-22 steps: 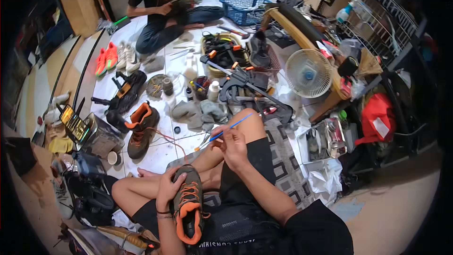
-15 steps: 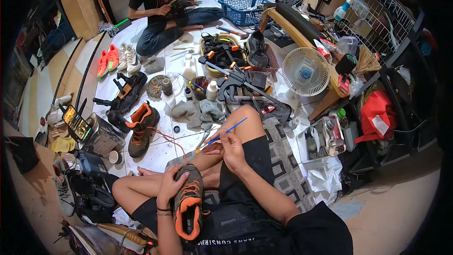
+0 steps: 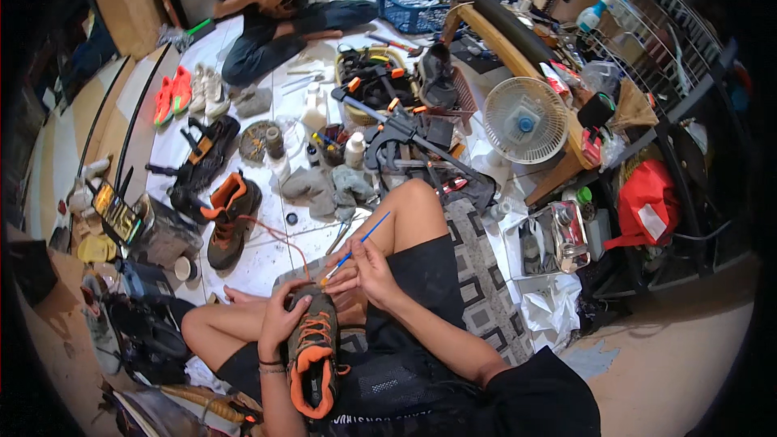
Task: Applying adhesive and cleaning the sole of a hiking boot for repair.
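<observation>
My left hand [image 3: 282, 316] is closed around the side of a dark hiking shoe [image 3: 317, 324] with orange laces and an orange collar. The shoe rests on my lap, toe pointing away from me. Between the fingers of my right hand [image 3: 371, 275] is a thin blue paintbrush [image 3: 375, 226], its orange-yellow tip close to the shoe's toe; whether it touches I cannot tell. An orange cord [image 3: 279, 235] runs from near the toe toward the matching shoe [image 3: 232, 218], which stands on the floor at the left.
A white bottle [image 3: 354, 150], grey cloths [image 3: 312, 190] and clamps [image 3: 413, 133] lie ahead of my knees. A fan [image 3: 526, 121] stands at the right beside a wooden bench [image 3: 518, 53]. Another person [image 3: 263, 16] sits at the far left near a blue basket [image 3: 413, 8].
My right hand has moved left and nearer, bringing the brush tip close to the shoe's toe. The whole view has shifted slightly. My left hand keeps its grip on the shoe.
</observation>
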Demonstrator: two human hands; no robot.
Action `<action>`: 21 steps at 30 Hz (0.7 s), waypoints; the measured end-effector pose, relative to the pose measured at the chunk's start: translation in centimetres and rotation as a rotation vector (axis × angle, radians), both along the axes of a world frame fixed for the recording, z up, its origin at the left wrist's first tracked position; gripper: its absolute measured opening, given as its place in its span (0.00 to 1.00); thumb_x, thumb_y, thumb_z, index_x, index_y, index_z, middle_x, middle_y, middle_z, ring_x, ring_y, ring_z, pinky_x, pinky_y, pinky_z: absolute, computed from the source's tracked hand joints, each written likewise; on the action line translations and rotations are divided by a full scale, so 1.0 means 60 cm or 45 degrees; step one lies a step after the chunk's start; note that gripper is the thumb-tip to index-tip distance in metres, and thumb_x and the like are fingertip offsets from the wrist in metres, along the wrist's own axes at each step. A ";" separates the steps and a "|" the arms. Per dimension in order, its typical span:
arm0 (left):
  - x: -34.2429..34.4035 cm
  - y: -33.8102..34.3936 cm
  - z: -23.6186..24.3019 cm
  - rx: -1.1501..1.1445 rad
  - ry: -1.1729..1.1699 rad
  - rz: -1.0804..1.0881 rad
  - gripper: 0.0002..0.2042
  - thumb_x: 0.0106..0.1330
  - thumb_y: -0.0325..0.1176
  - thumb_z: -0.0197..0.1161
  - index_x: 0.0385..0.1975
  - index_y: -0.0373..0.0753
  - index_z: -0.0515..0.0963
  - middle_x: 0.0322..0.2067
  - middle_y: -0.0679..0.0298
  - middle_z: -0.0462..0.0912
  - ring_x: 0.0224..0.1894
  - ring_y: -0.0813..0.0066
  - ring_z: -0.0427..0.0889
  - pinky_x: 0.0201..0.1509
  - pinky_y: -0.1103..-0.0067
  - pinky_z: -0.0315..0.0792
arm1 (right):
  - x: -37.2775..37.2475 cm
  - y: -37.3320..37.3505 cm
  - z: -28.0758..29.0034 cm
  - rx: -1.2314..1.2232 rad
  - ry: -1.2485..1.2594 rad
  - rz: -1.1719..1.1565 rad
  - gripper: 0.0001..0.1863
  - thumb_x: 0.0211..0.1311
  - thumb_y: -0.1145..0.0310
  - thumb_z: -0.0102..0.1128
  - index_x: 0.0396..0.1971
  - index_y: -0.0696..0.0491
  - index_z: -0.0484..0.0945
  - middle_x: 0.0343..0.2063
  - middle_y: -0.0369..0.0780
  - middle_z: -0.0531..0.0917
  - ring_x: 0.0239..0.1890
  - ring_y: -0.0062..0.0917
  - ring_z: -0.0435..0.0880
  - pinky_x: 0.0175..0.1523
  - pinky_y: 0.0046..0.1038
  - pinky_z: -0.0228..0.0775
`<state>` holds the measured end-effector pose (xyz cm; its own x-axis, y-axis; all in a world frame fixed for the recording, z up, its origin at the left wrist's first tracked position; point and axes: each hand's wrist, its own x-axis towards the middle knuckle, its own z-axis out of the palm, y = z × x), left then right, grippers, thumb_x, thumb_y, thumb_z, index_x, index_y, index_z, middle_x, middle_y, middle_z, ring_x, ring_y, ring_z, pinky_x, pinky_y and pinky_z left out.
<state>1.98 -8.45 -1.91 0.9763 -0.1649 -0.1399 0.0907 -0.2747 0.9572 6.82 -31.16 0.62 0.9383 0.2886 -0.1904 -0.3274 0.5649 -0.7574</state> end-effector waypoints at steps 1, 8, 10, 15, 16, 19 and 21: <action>0.000 0.006 0.004 0.028 -0.014 0.013 0.15 0.66 0.32 0.65 0.51 0.34 0.76 0.42 0.61 0.83 0.41 0.75 0.80 0.47 0.78 0.74 | -0.001 0.005 -0.001 -0.006 0.038 0.004 0.17 0.77 0.53 0.36 0.46 0.53 0.60 0.39 0.51 0.79 0.31 0.39 0.86 0.37 0.46 0.86; 0.017 -0.006 0.021 -0.030 -0.042 -0.079 0.18 0.65 0.34 0.65 0.52 0.33 0.75 0.46 0.58 0.82 0.49 0.72 0.79 0.55 0.76 0.72 | 0.051 -0.022 0.008 -0.314 -0.258 -0.212 0.17 0.76 0.56 0.45 0.43 0.58 0.68 0.39 0.43 0.77 0.32 0.30 0.85 0.39 0.34 0.86; 0.011 0.006 0.014 -0.006 -0.039 -0.045 0.18 0.65 0.34 0.65 0.52 0.33 0.75 0.46 0.58 0.82 0.49 0.71 0.80 0.55 0.76 0.72 | 0.112 -0.003 0.042 -0.494 -0.469 -0.316 0.11 0.74 0.64 0.51 0.38 0.57 0.74 0.32 0.37 0.79 0.34 0.17 0.80 0.39 0.23 0.78; 0.014 0.018 0.014 -0.055 -0.016 -0.050 0.19 0.65 0.33 0.65 0.53 0.33 0.75 0.46 0.57 0.82 0.49 0.70 0.80 0.56 0.75 0.72 | 0.307 0.060 0.118 -0.878 -0.907 -0.442 0.09 0.68 0.69 0.60 0.34 0.59 0.78 0.24 0.35 0.81 0.26 0.12 0.77 0.31 0.18 0.67; 0.021 0.015 0.020 -0.069 -0.009 -0.066 0.19 0.65 0.33 0.65 0.54 0.33 0.75 0.47 0.57 0.82 0.50 0.70 0.80 0.56 0.75 0.71 | 0.354 0.066 0.105 -0.897 -0.951 -0.507 0.09 0.68 0.68 0.60 0.34 0.59 0.78 0.23 0.35 0.81 0.24 0.13 0.77 0.31 0.19 0.67; 0.021 0.013 0.021 -0.078 0.083 -0.079 0.20 0.64 0.38 0.66 0.53 0.35 0.76 0.47 0.53 0.82 0.50 0.62 0.82 0.56 0.73 0.73 | 0.453 0.105 0.076 -0.894 -1.088 -0.572 0.10 0.71 0.67 0.56 0.32 0.59 0.77 0.20 0.36 0.82 0.23 0.18 0.80 0.29 0.22 0.69; 0.034 0.018 0.015 -0.107 0.105 -0.095 0.20 0.64 0.38 0.66 0.53 0.35 0.76 0.47 0.52 0.82 0.50 0.61 0.82 0.55 0.73 0.73 | 0.495 0.118 0.059 -1.194 -1.123 -0.544 0.15 0.74 0.63 0.50 0.32 0.59 0.76 0.18 0.38 0.81 0.22 0.21 0.82 0.28 0.25 0.70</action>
<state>4.00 -7.34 -0.99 0.9468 -0.2508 -0.2015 0.1521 -0.2029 0.9673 36.52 -24.05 4.15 0.8321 0.0415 0.5531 0.5322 -0.3405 -0.7751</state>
